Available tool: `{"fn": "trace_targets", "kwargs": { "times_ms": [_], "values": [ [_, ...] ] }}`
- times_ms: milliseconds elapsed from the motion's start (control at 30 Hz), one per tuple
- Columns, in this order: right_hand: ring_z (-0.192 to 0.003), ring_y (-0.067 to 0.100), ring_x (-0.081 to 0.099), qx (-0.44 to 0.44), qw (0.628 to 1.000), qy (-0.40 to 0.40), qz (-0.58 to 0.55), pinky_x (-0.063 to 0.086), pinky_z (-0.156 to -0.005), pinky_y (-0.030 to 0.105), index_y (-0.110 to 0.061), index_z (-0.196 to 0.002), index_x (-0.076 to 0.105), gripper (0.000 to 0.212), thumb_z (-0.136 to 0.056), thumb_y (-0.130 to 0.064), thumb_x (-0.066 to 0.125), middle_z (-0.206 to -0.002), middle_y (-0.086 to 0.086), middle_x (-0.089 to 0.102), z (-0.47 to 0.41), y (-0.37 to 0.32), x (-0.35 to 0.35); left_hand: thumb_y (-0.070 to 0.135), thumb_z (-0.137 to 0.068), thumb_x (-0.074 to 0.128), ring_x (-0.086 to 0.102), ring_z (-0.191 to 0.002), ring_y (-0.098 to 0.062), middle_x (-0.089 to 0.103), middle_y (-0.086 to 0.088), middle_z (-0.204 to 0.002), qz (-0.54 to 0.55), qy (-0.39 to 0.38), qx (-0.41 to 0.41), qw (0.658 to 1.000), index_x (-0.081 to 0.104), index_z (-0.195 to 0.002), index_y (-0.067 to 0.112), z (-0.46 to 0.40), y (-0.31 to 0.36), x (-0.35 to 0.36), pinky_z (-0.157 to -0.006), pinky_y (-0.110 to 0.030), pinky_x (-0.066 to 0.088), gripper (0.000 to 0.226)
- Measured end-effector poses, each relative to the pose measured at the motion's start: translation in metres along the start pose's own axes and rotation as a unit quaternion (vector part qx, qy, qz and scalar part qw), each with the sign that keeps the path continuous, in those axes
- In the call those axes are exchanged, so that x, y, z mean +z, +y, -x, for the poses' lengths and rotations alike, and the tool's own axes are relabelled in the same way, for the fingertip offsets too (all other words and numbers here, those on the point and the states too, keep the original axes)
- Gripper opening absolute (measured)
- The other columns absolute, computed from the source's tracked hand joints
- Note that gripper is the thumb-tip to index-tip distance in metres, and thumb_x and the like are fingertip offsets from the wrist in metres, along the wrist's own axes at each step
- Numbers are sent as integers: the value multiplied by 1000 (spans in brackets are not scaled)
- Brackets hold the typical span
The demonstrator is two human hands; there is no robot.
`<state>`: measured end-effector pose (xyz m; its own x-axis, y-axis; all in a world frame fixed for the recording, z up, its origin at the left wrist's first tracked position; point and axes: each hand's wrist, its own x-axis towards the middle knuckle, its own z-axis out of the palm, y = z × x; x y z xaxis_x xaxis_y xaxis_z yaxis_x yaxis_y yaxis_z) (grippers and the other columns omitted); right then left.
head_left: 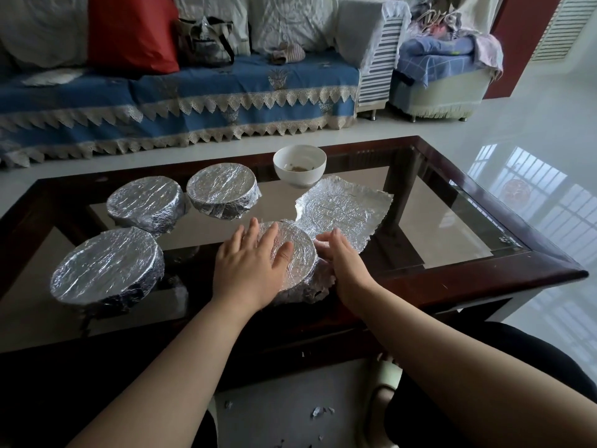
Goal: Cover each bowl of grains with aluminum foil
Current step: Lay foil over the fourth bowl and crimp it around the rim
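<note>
two flat hands press crinkled silver foil smooth over the near bowl.

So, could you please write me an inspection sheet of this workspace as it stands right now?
Surface: glass-topped table with a dark wooden frame.
Job's things: three foil-covered bowls at the left; a fourth bowl under the hands, foil over its top; one uncovered white bowl at the back with a few grains inside; a loose foil sheet lying flat to its right.
Clutter: foil scraps on the floor.
Hands: left hand flat on the foil top; right hand pressing foil against the bowl's side.
Cables: nothing seen.
Surroundings: sofa with a blue cover behind; glossy tiled floor.
</note>
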<state>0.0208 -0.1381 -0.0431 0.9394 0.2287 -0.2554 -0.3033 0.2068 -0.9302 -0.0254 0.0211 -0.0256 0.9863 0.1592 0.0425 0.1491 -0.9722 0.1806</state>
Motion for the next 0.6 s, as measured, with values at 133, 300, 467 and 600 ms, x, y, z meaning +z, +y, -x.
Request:
{"fn": "trace_targets", "kwargs": {
  "times_ms": [133,300,467,600],
  "values": [
    [-60,1,55,-119,980,15,159,46,-58,18,-13,-111,59,32,-99,-40,48,-79,-3,59,3,13,1,68,-92,7,-1,-150,-23,0,-1,-164,8,-11,-47,999,10,-155,37,4,13,1,-118,-44,4,70],
    [-57,-7,46,-178,960,42,212,38,-61,11,-12,-95,60,23,-98,-33,52,-69,-11,50,2,17,1,74,-79,-6,11,-149,-28,11,-5,-163,22,-23,-37,999,7,-155,34,8,8,-14,-117,-45,12,87],
    [-45,-3,36,-185,967,40,172,34,-49,14,-14,-75,45,29,-102,-25,47,-58,-7,38,7,16,4,77,-69,-25,13,-148,-31,25,-14,-158,-23,49,-1,999,11,-156,28,11,2,-1,-119,-42,9,106],
    [-42,0,34,-168,974,44,146,32,-44,16,-15,-70,41,34,-102,-24,46,-50,-10,36,5,19,4,78,-72,-24,26,-143,-34,33,-22,-151,21,81,-3,996,23,-154,22,8,2,7,-117,-43,18,111]
  ]
}}
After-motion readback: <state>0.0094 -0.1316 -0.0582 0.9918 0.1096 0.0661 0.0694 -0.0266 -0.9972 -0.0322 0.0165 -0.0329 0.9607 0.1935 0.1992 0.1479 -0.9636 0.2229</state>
